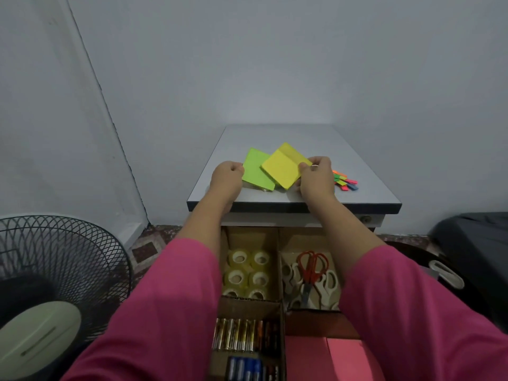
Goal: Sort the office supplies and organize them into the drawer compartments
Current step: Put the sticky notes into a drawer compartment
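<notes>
step: collecting sticky pads from table top | left hand pinching green pad | right hand pinching yellow pad | next, probably: lift both, place beside pink pads in drawer

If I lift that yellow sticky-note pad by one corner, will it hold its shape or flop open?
The yellow pad would likely fan open: its top sheets already look lifted near the right hand. It looks thin, so probably light and easy to lift. It overlaps the green pad, so pushing it may drag that one along.
</notes>
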A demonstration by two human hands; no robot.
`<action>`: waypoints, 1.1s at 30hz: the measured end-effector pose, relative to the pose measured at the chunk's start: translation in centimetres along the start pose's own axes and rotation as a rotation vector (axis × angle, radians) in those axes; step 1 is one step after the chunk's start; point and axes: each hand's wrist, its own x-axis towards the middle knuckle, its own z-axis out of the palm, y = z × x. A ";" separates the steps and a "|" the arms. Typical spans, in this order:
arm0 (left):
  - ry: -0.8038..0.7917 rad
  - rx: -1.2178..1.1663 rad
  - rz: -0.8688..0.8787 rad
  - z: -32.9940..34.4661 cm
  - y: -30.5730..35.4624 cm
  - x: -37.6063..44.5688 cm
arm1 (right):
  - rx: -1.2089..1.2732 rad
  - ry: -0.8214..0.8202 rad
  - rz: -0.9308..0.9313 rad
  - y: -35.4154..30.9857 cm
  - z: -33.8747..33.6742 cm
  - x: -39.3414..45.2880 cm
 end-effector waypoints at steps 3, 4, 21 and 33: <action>0.010 0.012 0.044 -0.4 -0.3 -0.5 | 0.007 -0.020 -0.043 0.2 -0.4 -0.6; 0.023 0.009 0.063 -0.6 -0.4 -0.8 | 0.004 -0.036 -0.065 0.2 -0.6 -0.9; -0.380 -0.214 -0.100 -1.6 -5.5 -18.0 | -0.220 -0.516 0.245 5.0 -17.2 -13.2; -0.795 0.147 -0.006 -1.5 -5.2 -19.4 | -0.806 -0.691 0.494 5.7 -16.0 -14.9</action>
